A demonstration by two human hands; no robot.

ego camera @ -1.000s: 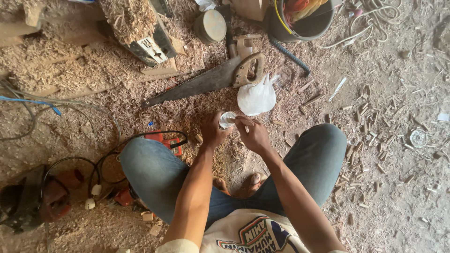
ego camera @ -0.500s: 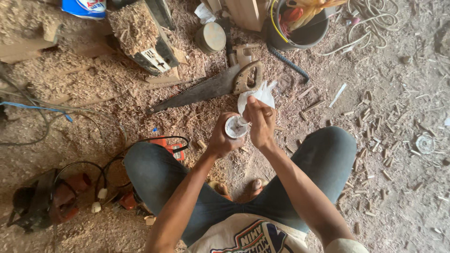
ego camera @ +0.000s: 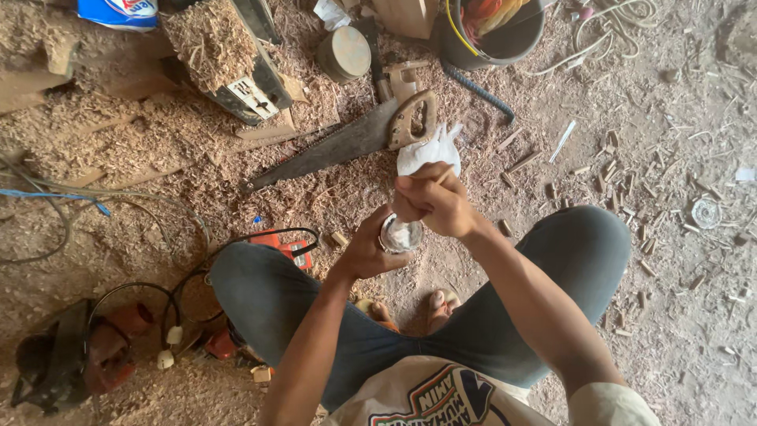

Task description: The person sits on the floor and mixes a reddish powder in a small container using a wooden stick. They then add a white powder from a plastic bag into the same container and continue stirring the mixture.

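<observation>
Cup point(ego camera: 400, 235) between hands, handsaw point(ego camera: 347, 143) lying beyond.

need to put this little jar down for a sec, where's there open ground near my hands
Barest ground lies right of your right knee, toward the small round lid: dirt with only thin wood chips. A smaller patch sits between the handsaw and your left knee. Crowded: sawdust heaps upper left, the bucket and tin at the top, cables and power tool lower left.
</observation>
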